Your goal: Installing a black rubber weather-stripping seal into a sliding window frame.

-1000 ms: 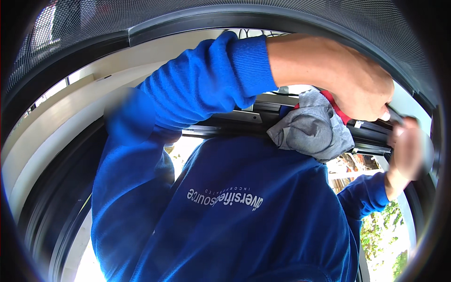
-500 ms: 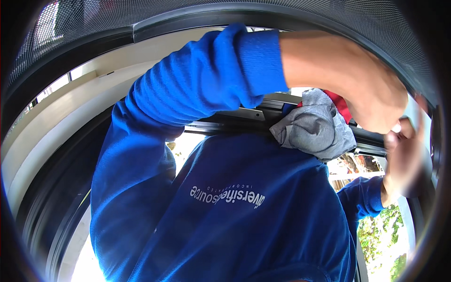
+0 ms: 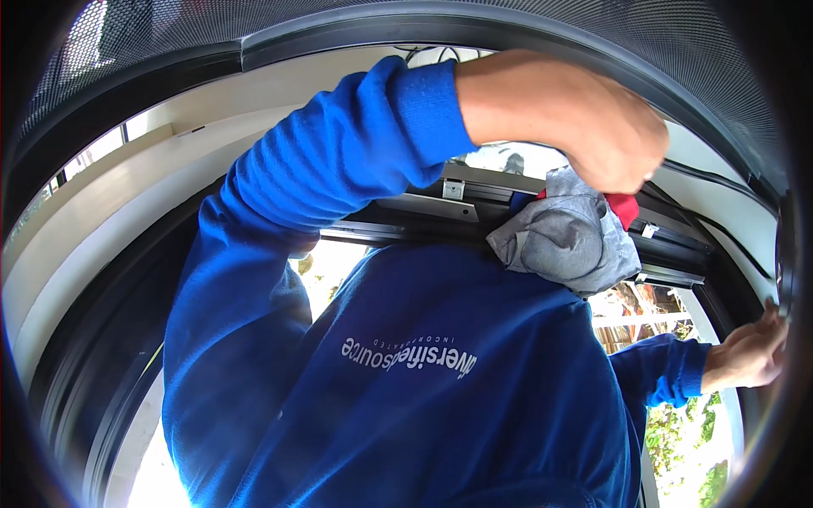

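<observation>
Head view: left hand point(image 3: 620, 140) at 2 o'clock, overlapping the top of crumpled grey cloth point(image 3: 567, 241) at 3 o'clock; grip curled, contents cannot be told. Right hand point(image 3: 749, 354) toward 4 o'clock, beside dark rim point(image 3: 787, 254); grip state unclear.
</observation>
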A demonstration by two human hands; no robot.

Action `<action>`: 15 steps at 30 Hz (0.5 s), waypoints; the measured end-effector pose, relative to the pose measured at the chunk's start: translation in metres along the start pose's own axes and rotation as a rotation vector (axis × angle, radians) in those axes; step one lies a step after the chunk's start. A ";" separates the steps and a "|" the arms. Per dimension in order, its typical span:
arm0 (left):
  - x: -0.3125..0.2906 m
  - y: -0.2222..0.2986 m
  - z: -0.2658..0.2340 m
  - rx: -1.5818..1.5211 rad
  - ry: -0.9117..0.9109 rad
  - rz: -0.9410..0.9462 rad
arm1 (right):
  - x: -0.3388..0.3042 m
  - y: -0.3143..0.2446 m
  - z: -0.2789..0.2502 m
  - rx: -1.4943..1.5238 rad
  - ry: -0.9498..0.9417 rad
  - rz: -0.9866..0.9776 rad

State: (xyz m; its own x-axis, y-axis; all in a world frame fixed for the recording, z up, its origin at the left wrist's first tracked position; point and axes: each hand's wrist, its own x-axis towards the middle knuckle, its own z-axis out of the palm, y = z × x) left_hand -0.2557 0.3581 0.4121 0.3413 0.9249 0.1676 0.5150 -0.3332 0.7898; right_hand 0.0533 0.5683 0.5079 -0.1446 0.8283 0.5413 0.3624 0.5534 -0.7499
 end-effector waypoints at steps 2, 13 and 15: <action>0.014 0.015 -0.007 0.085 -0.092 -0.011 | -0.039 -0.036 0.028 -0.016 -0.501 0.008; 0.016 0.025 -0.010 -0.200 0.002 -0.127 | -0.052 -0.042 0.042 0.029 -1.027 0.263; 0.015 0.014 -0.013 -0.196 0.012 -0.120 | -0.003 -0.002 0.002 -0.226 -0.427 0.113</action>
State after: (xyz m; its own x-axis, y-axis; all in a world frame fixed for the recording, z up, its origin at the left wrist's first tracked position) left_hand -0.2537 0.3698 0.4332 0.2769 0.9582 0.0721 0.3883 -0.1802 0.9037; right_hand 0.0508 0.5646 0.5071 -0.4401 0.8700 0.2223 0.5810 0.4647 -0.6682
